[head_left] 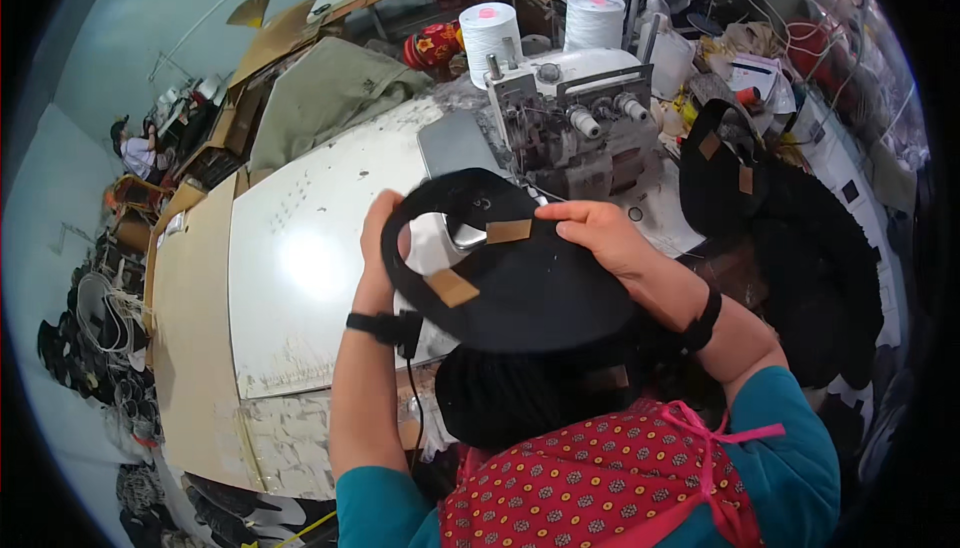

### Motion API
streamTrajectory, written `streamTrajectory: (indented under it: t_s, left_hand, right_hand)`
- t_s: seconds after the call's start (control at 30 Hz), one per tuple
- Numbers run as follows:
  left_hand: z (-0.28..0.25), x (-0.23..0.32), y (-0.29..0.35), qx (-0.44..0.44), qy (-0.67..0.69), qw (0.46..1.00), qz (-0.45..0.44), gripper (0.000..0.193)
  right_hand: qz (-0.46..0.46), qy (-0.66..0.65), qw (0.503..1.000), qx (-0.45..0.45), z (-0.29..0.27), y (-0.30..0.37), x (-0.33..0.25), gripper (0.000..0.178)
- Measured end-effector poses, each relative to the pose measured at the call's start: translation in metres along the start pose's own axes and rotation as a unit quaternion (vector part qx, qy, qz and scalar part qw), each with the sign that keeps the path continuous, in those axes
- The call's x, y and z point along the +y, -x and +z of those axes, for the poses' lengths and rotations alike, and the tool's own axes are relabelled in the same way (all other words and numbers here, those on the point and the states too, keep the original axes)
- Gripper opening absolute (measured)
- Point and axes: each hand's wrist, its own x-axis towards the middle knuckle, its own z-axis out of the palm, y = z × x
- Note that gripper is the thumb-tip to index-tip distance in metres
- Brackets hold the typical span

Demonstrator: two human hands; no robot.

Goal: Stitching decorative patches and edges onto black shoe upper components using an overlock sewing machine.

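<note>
Both my hands hold up a black visor-shaped fabric piece [560, 293] with a wide brim and a curved band. Two tan rectangular patches show on it, one at the band's opening and one lower left. My left hand [383, 228] grips the band's left side, with most of its fingers hidden behind. At the upper right edge, my right hand [600, 233] has thumb and forefinger closed on the fabric. Just beyond the piece stands an overlock sewing machine [590, 123], its needle area partly covered by the black fabric. More black fabric pieces [510, 403] lie at my lap.
Two white thread cones [490, 38] stand behind the machine. A white, lint-strewn worktable [310, 278] stretches left, edged by a tan board [190, 328]. Similar black pieces [815, 268] are piled at right. Grey-green cloth [330, 98] lies at the back; another person [140, 148] sits far left.
</note>
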Motion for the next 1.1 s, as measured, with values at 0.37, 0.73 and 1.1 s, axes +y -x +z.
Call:
streamTrajectory:
  t_s: [0.37,0.73,1.1]
  left_hand:
    - [-0.043,0.106,0.038,-0.113,0.709,0.686,-0.123,0.056]
    - [-0.023,0.071,-0.006,-0.067,0.549,0.833,-0.038,0.011]
    - [-0.03,0.054,0.005,0.016,0.535,0.84,-0.086,0.019]
  right_hand:
    - [-0.281,0.177,0.934,0.134,0.01,-0.042,0.026,0.021]
    - [-0.482,0.427,0.755,0.127,0.009,-0.024,0.041,0.016]
    - [-0.504,0.545,0.661,0.108,0.006,-0.026,0.033,0.026]
